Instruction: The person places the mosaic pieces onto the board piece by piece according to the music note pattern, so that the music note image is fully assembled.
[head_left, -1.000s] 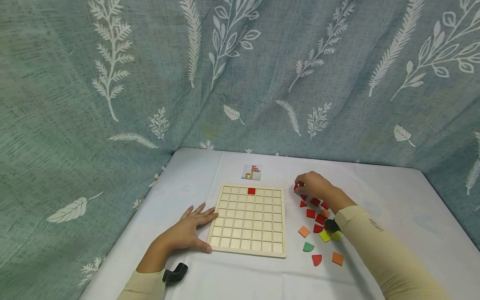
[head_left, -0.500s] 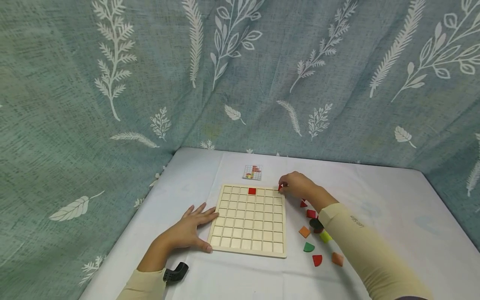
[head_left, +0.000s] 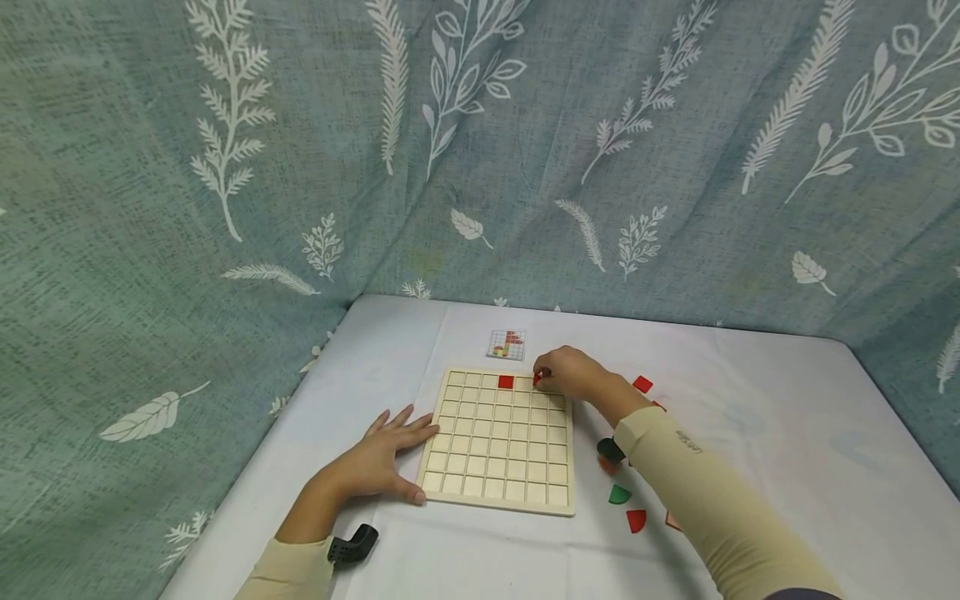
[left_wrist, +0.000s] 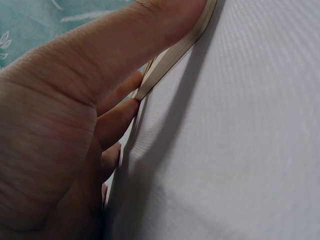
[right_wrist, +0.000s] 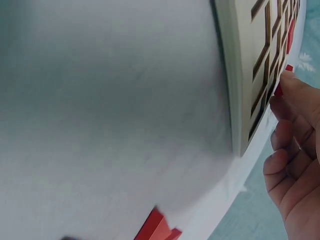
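Note:
A pale wooden grid board (head_left: 487, 468) lies on the white table, with one red square tile (head_left: 506, 382) in its far row. My left hand (head_left: 378, 467) lies spread at the board's left edge, fingertips and thumb touching it; the left wrist view shows the thumb (left_wrist: 115, 45) against the rim. Over the far right part of the board, my right hand (head_left: 572, 373) pinches a small red tile (head_left: 537, 379) between thumb and fingers. That tile (right_wrist: 279, 90) also shows in the right wrist view, mostly covered by the fingers, so its shape is unclear.
Behind the board lies a small pattern card (head_left: 506, 344). To the right are loose pieces, among them a green quarter-round (head_left: 619, 494), a red quarter-round (head_left: 636, 521) and a red square (head_left: 642, 384); the right forearm hides others. A patterned curtain (head_left: 480, 167) hangs behind.
My right hand has carried the red tile leftward from the loose pieces to above the board's far row. My left hand has stayed in place.

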